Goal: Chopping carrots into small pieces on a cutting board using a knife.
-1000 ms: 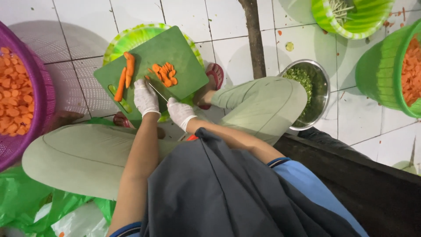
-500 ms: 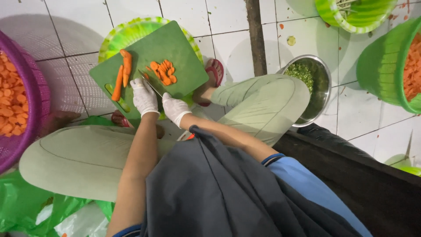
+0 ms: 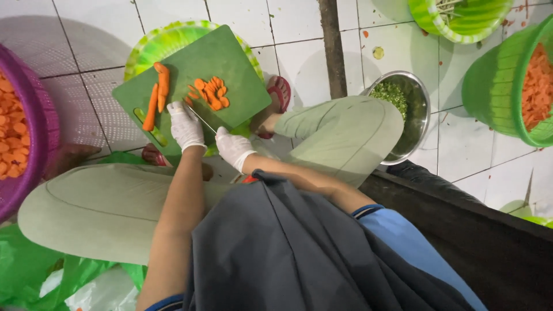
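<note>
A green cutting board (image 3: 219, 63) rests on a green basket (image 3: 151, 45) on the tiled floor. On the board lie two whole carrots (image 3: 156, 92) and a small heap of carrot slices (image 3: 211, 93). My left hand (image 3: 185, 125), in a white glove, presses down near the board's front edge, beside the carrots. My right hand (image 3: 233, 147), also gloved, grips a knife (image 3: 200, 117) whose blade points up toward the slices. My knees frame the board on both sides.
A purple basket of carrot slices (image 3: 17, 126) stands at the left. A steel bowl of chopped greens (image 3: 403, 109) sits by my right knee. Green tubs (image 3: 512, 86) stand at the right and top right. Green plastic bags (image 3: 34, 282) lie at lower left.
The view has shifted slightly. Both hands stay at the board's front edge, with the knife still beside the slices.
</note>
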